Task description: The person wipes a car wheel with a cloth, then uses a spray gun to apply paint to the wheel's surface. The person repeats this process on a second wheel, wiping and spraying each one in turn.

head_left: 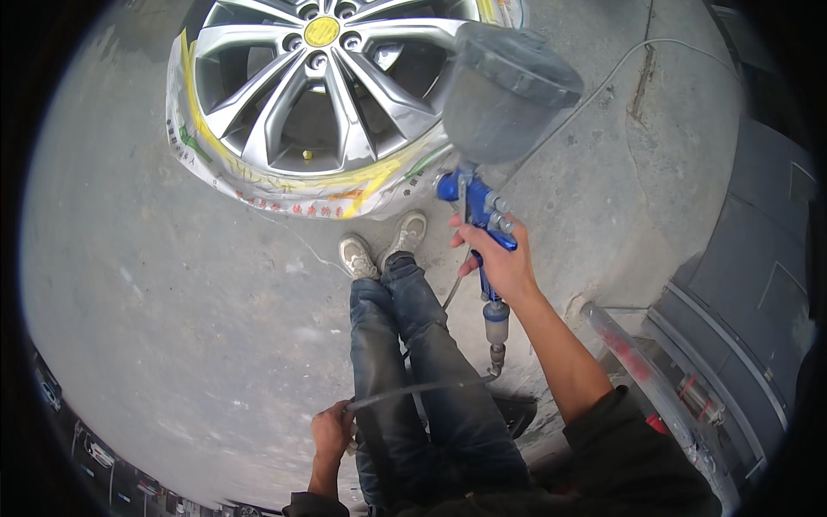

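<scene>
My right hand (495, 258) grips a blue spray gun (474, 198) by its handle, held upright over the near right edge of a silver alloy wheel. A large translucent grey paint cup (504, 99) tops the gun, and a small regulator (496, 320) hangs under the handle. My left hand (332, 426) is closed round the grey air hose (413, 386), low beside my left leg. The wheel (349, 138) has a yellow-covered centre and lies face up, ringed by masking paper (284, 194) with yellow tape; the paint cup hides part of its right side.
My shoes (357, 258) stand on a concrete floor (172, 327) just short of the wheel. A thin hose (680, 43) crosses the floor at upper right. At right are grey panels (732, 258) and a long pipe (629, 353) with red smears. Dark, indistinct items line the lower left edge.
</scene>
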### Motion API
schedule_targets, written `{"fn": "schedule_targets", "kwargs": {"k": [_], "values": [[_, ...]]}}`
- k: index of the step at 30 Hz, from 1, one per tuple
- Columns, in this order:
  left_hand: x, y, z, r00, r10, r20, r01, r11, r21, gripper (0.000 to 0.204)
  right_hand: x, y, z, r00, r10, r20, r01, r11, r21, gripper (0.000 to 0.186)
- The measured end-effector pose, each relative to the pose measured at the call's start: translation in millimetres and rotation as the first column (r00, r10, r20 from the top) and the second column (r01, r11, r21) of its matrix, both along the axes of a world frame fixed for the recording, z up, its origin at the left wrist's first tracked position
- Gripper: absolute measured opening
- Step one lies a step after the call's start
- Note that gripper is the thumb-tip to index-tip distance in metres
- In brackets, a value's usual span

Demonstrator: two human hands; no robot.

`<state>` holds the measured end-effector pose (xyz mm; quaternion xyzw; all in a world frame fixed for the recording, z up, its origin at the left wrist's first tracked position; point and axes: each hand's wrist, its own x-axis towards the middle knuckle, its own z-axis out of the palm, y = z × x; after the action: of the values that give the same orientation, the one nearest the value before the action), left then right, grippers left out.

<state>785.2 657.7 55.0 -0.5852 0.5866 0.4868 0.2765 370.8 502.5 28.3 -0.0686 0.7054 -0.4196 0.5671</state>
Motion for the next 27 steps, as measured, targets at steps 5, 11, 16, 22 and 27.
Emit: {"fn": "schedule_targets", "kwargs": {"k": [5,11,16,22,27], "values": [[-24.6,-7.3,-5.7,0.994,-0.062,-0.095,0.054,0.994,-0.094,0.019,-33.8,-9.5,-3.0,0.999,0.045,-0.001,-0.045,0.999,0.011,0.031],[-92.3,-27.7,-15.7,0.985,-0.137,-0.107,0.129,0.988,-0.083,0.018,-103.0,-49.5,-4.1,0.964,0.045,-0.263,-0.054,0.998,-0.026,0.026],[-98.3,-40.9,-20.0,0.995,-0.091,-0.032,0.089,0.995,-0.052,0.028,-124.1,-72.0,13.2,0.913,-0.146,-0.381,0.081,0.980,-0.182,0.026],[-35.8,-32.0,-38.0,0.995,-0.033,0.090,0.037,0.998,-0.044,0.029,-63.6,-41.9,11.2,0.938,-0.153,-0.312,0.149,0.988,-0.036,0.028],[20.9,-17.7,-37.5,0.979,-0.096,0.179,0.097,0.995,0.000,0.029,10.7,-0.1,6.9,0.995,-0.099,0.009,0.098,0.995,0.032,0.029]]}}
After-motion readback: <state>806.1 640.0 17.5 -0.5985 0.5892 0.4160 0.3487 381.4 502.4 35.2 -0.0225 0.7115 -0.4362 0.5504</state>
